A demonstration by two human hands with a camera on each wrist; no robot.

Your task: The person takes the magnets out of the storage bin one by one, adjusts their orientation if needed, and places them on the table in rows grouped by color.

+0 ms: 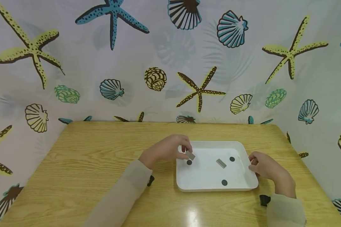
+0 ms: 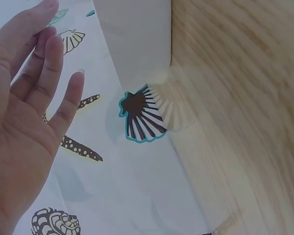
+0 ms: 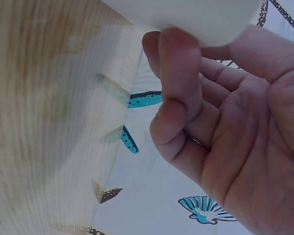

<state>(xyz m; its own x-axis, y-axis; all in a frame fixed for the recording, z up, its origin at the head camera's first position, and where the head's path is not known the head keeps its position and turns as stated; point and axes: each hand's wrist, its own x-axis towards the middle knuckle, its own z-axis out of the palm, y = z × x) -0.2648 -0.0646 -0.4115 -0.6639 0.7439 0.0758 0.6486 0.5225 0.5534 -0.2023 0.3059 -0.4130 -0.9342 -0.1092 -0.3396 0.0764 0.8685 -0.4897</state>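
Note:
My left hand [image 1: 173, 147] pinches a small flat grey rectangular piece [image 1: 190, 155] between thumb and fingertips, over the left part of a shallow white tray [image 1: 213, 189]. A second grey rectangular piece [image 1: 221, 163] lies near the tray's middle. Three dark round discs sit in the tray: one below the pinched piece [image 1: 189, 162], one at the upper right, one near the front. At the tray's right side, my right hand [image 1: 268, 166] grips the rim, with curled fingers [image 3: 179, 73] against the wall in the right wrist view. The left wrist view hides the pinched piece.
The tray stands on a wooden table [image 1: 96, 151], toward its right side. A white cloth [image 1: 147, 104] printed with shells and starfish rises behind the table and along its sides. Black wrist-camera parts [image 1: 264, 200] show beside the sleeves.

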